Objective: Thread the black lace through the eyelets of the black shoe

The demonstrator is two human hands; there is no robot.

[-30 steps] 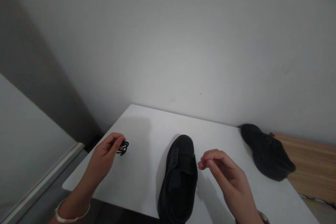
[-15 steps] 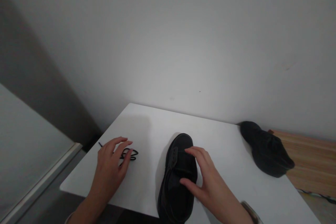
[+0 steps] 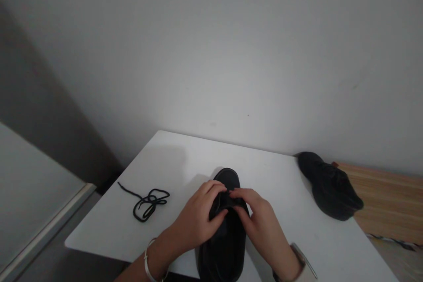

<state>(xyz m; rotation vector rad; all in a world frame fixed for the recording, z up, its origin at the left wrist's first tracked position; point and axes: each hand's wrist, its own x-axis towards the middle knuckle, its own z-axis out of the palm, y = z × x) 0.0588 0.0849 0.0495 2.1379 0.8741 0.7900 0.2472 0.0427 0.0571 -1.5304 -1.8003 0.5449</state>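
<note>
While both hands work at the shoe, the room stands like this:

Bench: a white bench (image 3: 280, 176) with rounded corners, its far edge pushed against the wall, its left edge over a dark gap.
Wall: a plain pale wall (image 3: 211, 53) fills the upper part of the view, dim and grey toward the left.
Left side: a pale slanted panel (image 3: 33, 194) with a light edge strip sits beyond the gap beside the bench.
Right side: a wooden surface (image 3: 390, 202) adjoins the bench on the right.
Black shoe: a black shoe (image 3: 226, 246) lies on the near middle of the bench, toe pointing at the wall, heel at the near edge.
Left hand: the left hand (image 3: 198, 218) rests on the shoe's left flank, fingers (image 3: 214, 191) curled and pinched on the tongue or flap near the toe; a thin bangle (image 3: 147, 264) circles the wrist.
Right hand: the right hand (image 3: 261, 224) meets it from the other side, fingers closed on the same flap; a watch strap (image 3: 302, 260) shows at the wrist.
Shoelace: a loose black shoelace (image 3: 148, 200) lies in loops on the bench's left part, well apart from the hands.
Second shoe: a second black shoe (image 3: 330, 187) lies at the bench's far right corner, partly over the wooden surface.
Change: half a second earlier the left hand lay over the shoelace and the right hand was spread flat on the shoe; now the lace lies free and both hands have gathered on the shoe.
</note>
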